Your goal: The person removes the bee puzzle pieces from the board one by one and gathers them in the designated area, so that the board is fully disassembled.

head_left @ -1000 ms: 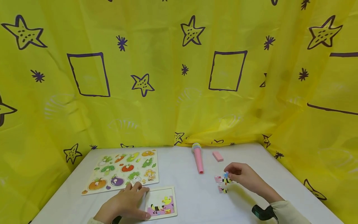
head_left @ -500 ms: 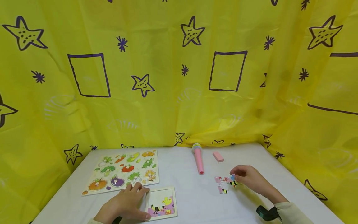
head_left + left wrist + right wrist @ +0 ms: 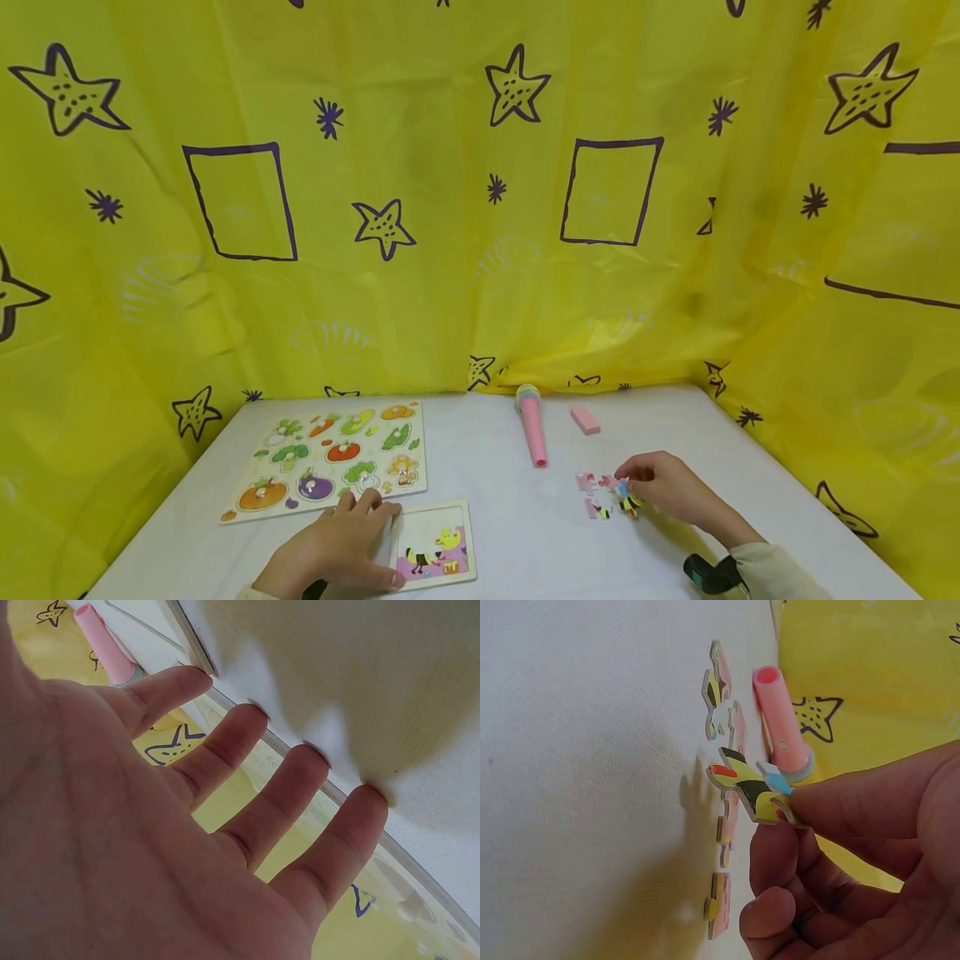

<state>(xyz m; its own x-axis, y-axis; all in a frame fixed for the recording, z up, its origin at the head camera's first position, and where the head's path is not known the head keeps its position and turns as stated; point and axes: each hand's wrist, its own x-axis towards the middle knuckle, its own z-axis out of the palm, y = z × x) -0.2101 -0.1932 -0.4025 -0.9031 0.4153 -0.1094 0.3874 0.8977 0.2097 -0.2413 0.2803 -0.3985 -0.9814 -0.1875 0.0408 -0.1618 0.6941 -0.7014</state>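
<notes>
My right hand [image 3: 667, 483] pinches a jigsaw piece [image 3: 746, 786] between thumb and fingers, tilted above the table. It is yellow and black with red and blue bits. Just left of it in the head view lie several other pink, yellow and black jigsaw pieces [image 3: 597, 507]. My left hand [image 3: 337, 537] rests at the left side of a small framed puzzle [image 3: 470, 546], its thumb on the lower left corner and its fingers spread. Part of a yellow and purple picture fills the lower portion of that frame; the upper portion is bare. In the left wrist view, the fingers [image 3: 296, 799] are loosely extended.
A vegetable peg puzzle board [image 3: 375, 492] lies behind my left hand, close to the frame. Toward the back are a pink toy microphone [image 3: 533, 429] and a pink block [image 3: 585, 420]. A yellow patterned curtain [image 3: 427, 333] encloses the white table [image 3: 517, 533].
My right hand has shifted right and a little toward me with the piece, uncovering the pieces beside it. The left hand and the frame stay in place.
</notes>
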